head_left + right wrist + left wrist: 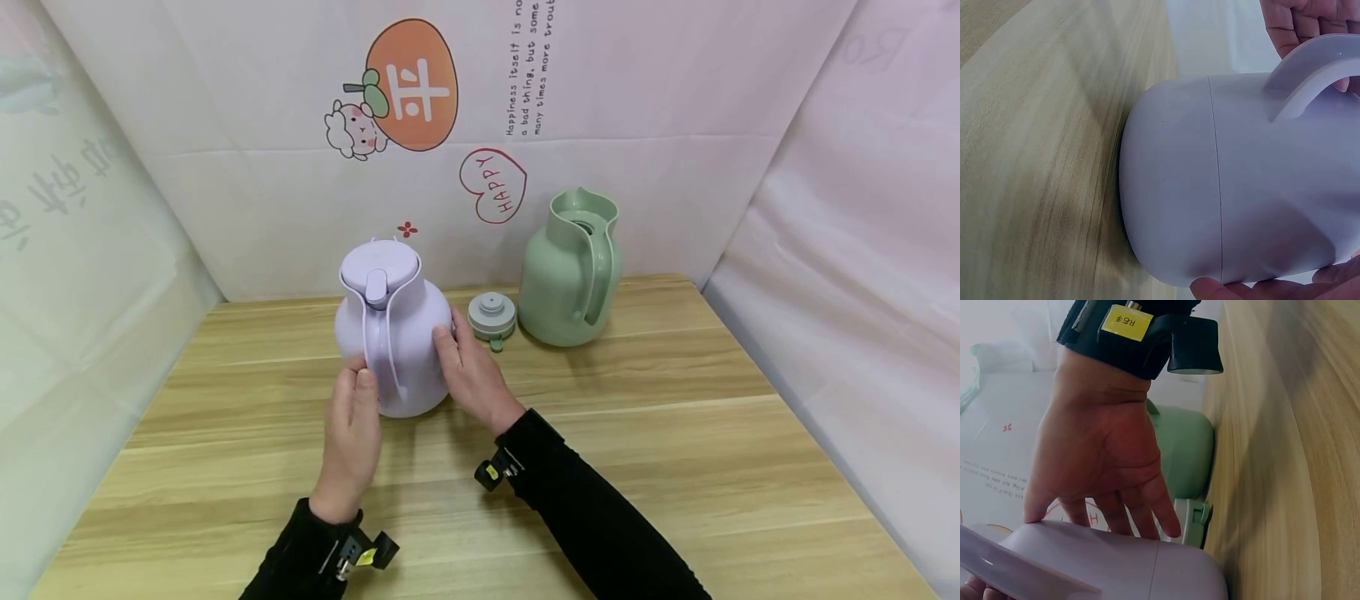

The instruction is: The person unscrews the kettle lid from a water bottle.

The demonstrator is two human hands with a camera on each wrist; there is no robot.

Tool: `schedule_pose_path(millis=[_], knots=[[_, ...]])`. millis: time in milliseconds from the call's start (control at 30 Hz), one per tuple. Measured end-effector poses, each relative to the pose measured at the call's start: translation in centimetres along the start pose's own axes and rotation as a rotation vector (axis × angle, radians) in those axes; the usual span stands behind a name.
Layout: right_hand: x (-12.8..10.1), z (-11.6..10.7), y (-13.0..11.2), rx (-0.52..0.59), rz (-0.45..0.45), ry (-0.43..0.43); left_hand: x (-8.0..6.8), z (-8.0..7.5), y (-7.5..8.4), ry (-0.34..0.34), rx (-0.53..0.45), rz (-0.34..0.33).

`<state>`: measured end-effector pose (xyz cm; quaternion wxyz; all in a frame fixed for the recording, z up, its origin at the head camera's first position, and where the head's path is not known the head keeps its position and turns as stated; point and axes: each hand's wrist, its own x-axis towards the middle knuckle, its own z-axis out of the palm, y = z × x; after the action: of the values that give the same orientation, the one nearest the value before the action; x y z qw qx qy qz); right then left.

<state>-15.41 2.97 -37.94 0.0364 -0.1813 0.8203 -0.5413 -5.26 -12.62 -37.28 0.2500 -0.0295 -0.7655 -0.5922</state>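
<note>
Both hands cup the lilac jug point(393, 321) upright on the worktop point(675, 433): left hand point(352, 433) by its handle, right hand point(472, 375) flat on its side, fingers straight. Looks like steadying; lifting needs firmer grip. Green jug point(570, 271) and loose lid point(492, 317) stand behind.

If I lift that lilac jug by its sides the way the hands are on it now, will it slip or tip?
The lilac jug looks glossy and rounded, so the left hand and right hand, lying flat on its sides, may slip; its handle probably gives surer hold. It is rigid, with a broad base on the table, so tipping seems unlikely. Its weight cannot be judged.
</note>
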Motion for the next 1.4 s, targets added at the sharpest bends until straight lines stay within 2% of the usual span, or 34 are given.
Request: schedule_pose_path(millis=[267, 500, 800, 1167, 1400], knots=[[0.0, 0.0, -0.1, -0.015, -0.002, 0.011, 0.0, 0.4, 0.1, -0.034, -0.029, -0.006], [0.1, 0.1, 0.0, -0.011, -0.011, 0.012, 0.5, 1.2, 0.5, -0.040, -0.079, 0.029], [0.0, 0.1, 0.0, -0.022, 0.007, 0.014, 1.0, 1.7, 0.8, -0.041, -0.145, 0.035], [0.0, 0.2, 0.0, -0.021, -0.005, 0.014, 1.5, 2.0, 1.0, 0.005, -0.172, 0.025], [0.0, 0.2, 0.0, -0.013, -0.001, 0.023, 1.8, 2.0, 0.6, 0.013, -0.121, 0.028]])
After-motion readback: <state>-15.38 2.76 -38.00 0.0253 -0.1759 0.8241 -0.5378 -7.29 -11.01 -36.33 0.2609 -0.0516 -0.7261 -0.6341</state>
